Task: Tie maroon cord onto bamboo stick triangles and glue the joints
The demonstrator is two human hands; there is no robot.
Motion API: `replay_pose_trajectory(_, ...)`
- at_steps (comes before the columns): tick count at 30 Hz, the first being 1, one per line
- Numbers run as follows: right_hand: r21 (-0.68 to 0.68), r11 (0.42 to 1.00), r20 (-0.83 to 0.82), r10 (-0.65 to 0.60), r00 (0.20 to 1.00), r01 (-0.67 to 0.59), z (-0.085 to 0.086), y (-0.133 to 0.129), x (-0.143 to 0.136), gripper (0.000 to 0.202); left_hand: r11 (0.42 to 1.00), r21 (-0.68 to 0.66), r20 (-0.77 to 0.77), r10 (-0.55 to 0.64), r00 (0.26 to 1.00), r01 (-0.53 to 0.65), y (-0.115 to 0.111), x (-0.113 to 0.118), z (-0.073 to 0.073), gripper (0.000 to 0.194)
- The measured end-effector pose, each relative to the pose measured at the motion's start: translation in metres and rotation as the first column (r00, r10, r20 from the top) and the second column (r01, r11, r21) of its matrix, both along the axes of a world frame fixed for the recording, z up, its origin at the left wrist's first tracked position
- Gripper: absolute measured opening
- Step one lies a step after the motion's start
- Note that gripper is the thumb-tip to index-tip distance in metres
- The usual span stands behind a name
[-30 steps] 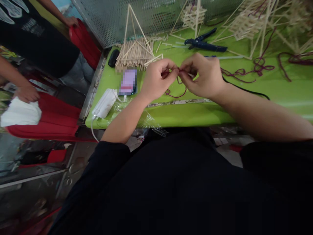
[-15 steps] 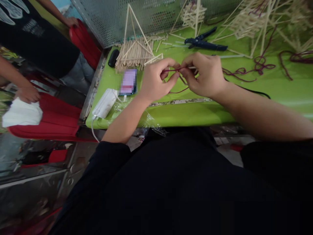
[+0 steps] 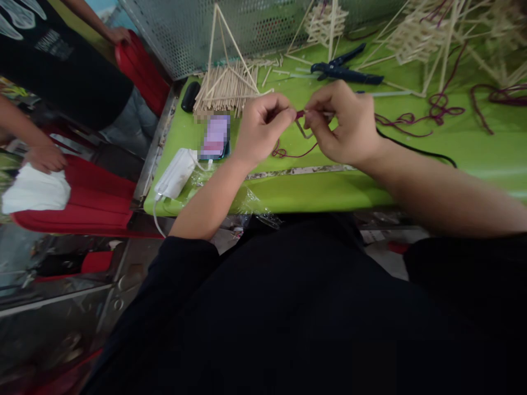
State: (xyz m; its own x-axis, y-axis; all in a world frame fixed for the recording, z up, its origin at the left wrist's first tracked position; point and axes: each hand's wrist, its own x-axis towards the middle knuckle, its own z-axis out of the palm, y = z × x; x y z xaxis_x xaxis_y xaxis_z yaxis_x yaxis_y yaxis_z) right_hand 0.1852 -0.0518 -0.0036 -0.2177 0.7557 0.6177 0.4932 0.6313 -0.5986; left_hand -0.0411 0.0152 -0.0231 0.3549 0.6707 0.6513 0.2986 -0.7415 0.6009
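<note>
Over the front part of the green table, my left hand [image 3: 263, 129] is closed in a pinch on a purple-red string [image 3: 300, 114]. My right hand [image 3: 345, 122] pinches the same string a short way to the right, the fingertips almost meeting. A small, thin, angular piece [image 3: 304, 131] sticks out below the right fingertips; its kind is unclear. The string's loose end lies looped on the table beneath. Behind my left hand, a pyramid frame of thin wooden sticks [image 3: 234, 46] stands over a pile of short sticks [image 3: 226, 90].
Dark blue cutting pliers [image 3: 346, 71] lie behind my right hand. Stick structures [image 3: 424, 41] and more string [image 3: 447, 109] are at the back right. A phone [image 3: 216, 137] and a white power bank [image 3: 177, 173] lie left. Another person [image 3: 61, 66] stands by red chairs [image 3: 94, 192].
My left fingers have shifted from a spread loop to a tighter pinch nearer the right fingertips. The string between the hands is shorter, and a small loop shows on the table below.
</note>
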Motion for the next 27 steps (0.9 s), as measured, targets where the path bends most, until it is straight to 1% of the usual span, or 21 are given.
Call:
replay_pose_trajectory(2,-0.009,0.999,0.006,-0.034,0.999,0.034,0.0,0.0,0.0,0.031,0.999,-0.054,0.042,0.004,0.999,-0.001,0.001,0.001,-0.001,0.078)
replay_pose_trajectory(4,0.031,0.998,0.035,-0.047,0.998,0.046,0.0,0.0,0.0,0.026,0.997,-0.078,0.054,0.001,0.999,0.004,0.0,0.001,0.0,0.077)
replay_pose_trajectory(6,0.076,0.996,0.052,-0.044,0.998,0.04,0.0,-0.001,0.0,0.022,0.998,-0.064,0.023,-0.013,1.0,0.015,-0.002,0.001,0.001,0.08)
replay_pose_trajectory(8,0.064,0.998,0.036,-0.027,0.999,0.025,0.001,-0.003,-0.001,0.02,0.999,-0.03,-0.013,-0.022,1.0,0.022,-0.003,0.001,0.002,0.081)
replay_pose_trajectory(10,0.044,0.999,0.0,-0.028,1.0,0.028,0.001,-0.002,-0.002,0.019,1.0,-0.002,-0.017,-0.022,1.0,0.022,-0.004,0.0,0.003,0.078)
replay_pose_trajectory(11,0.062,0.997,-0.005,-0.035,0.999,0.036,0.0,-0.001,-0.002,0.02,1.0,0.008,-0.014,-0.022,1.0,0.022,-0.005,0.0,0.004,0.076)
replay_pose_trajectory(14,0.227,0.971,0.006,-0.083,0.996,0.08,-0.004,0.005,-0.004,0.022,0.999,0.036,-0.031,-0.017,0.999,0.019,-0.009,-0.002,0.006,0.067)
replay_pose_trajectory(16,0.286,0.954,0.011,-0.096,0.995,0.089,-0.006,0.008,-0.004,0.022,0.998,0.053,-0.066,-0.017,0.998,0.021,-0.014,-0.003,0.007,0.062)
replay_pose_trajectory(20,0.251,0.963,-0.028,-0.089,0.996,0.093,-0.005,0.008,-0.005,0.02,0.996,0.09,-0.092,-0.011,0.996,0.019,-0.024,-0.003,0.009,0.056)
replay_pose_trajectory(25,0.291,0.952,-0.121,-0.063,0.991,0.096,-0.003,0.008,-0.009,0.02,0.994,0.105,-0.08,0.003,0.997,0.006,-0.034,-0.003,0.013,0.056)
replay_pose_trajectory(27,0.279,0.956,-0.165,-0.049,0.985,0.095,-0.003,0.009,-0.01,0.023,0.995,0.095,-0.079,-0.014,0.997,0.022,-0.035,-0.003,0.013,0.054)
